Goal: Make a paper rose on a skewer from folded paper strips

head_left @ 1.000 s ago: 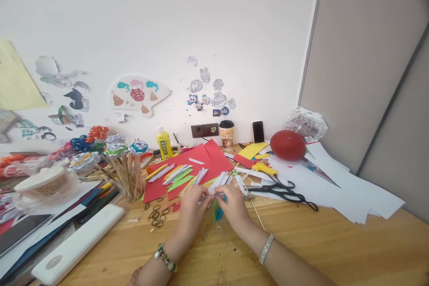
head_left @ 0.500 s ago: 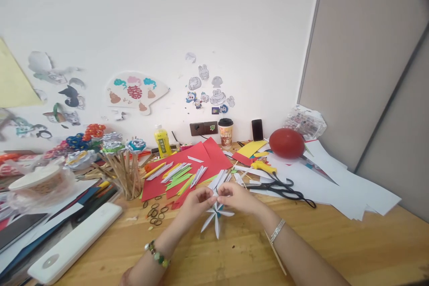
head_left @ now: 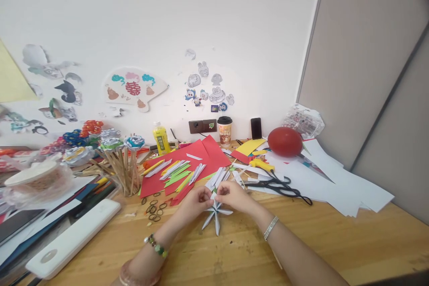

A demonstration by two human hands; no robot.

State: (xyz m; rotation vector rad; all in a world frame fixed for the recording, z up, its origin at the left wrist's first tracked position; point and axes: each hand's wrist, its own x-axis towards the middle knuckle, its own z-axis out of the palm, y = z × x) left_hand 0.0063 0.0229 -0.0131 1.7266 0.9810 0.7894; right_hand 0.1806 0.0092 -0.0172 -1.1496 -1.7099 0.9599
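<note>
Both my hands meet over the wooden table [head_left: 301, 241], pinching one white folded-paper fan piece [head_left: 216, 216] whose pointed strips spread downward. My left hand [head_left: 196, 201], with a beaded bracelet, grips its left side. My right hand [head_left: 233, 196], with a silver bracelet, grips its right side. A little teal shows at the piece's centre. Just beyond my fingers lie loose white folded strips [head_left: 219, 176] and red paper sheets [head_left: 197, 156] carrying green, yellow and white strips.
Black scissors [head_left: 284, 187] and a yellow glue gun [head_left: 263, 165] lie to the right on white paper sheets [head_left: 335, 187], near a red balloon [head_left: 284, 141]. Small rubber bands [head_left: 154, 210], a cup of wooden sticks [head_left: 124, 174], a white case [head_left: 72, 243], a yellow bottle [head_left: 161, 139] and a coffee cup [head_left: 224, 130] sit around.
The bundled strips between my hands have fanned out into a spread of white points. My hands lifted slightly away from me, and the view shifted a little.
</note>
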